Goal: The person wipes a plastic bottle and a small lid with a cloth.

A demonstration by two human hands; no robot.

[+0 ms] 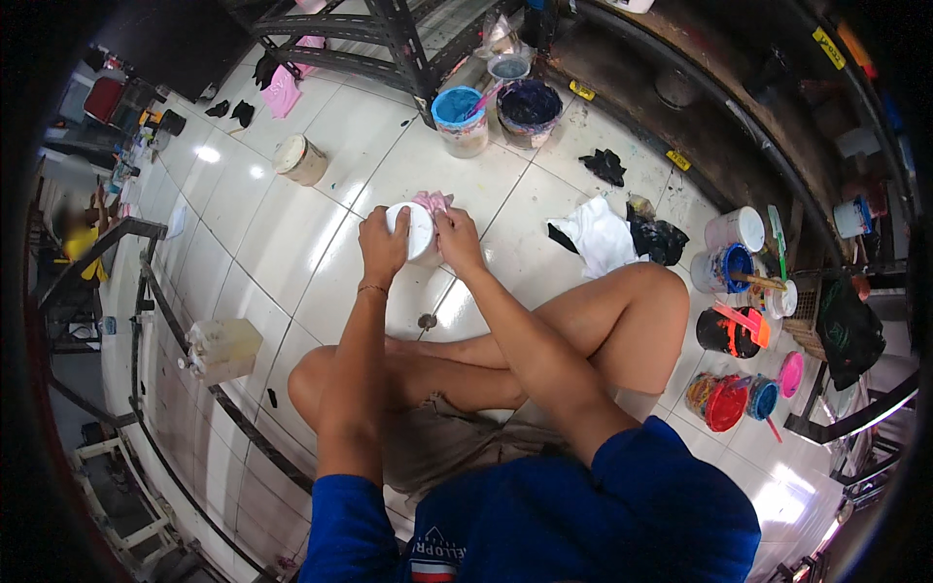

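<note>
A person in a blue shirt is sitting cross-legged on a glossy white tile floor [262, 228]. Bare tile is stretching ahead of the hands and to their left. A black metal rack [394, 49] is bounding this space at the far side, with a blue paint bucket [459, 136] and a dark paint bucket [529, 121] standing side by side near its foot. A long dark shelf [671, 92] is curving along the far right. A lidded tub [301, 161] is standing well apart, ahead and to the left. A cloudy plastic jug [225, 348] is resting beside a dark metal rail [255, 432] on the left. A white cloth [600, 238] is lying by the right knee, and paint pots, including a red one [721, 401], are crowding the right side.

The white tub [412, 226] is sitting between the two hands, beyond the crossed legs. The left hand [382, 241] is clasping its left side, thumb reaching over the lid. The right hand [458, 239] is gripping a bunched pink cloth [431, 201] against its right side. Whether the tub's base is touching the floor is hard to tell.
</note>
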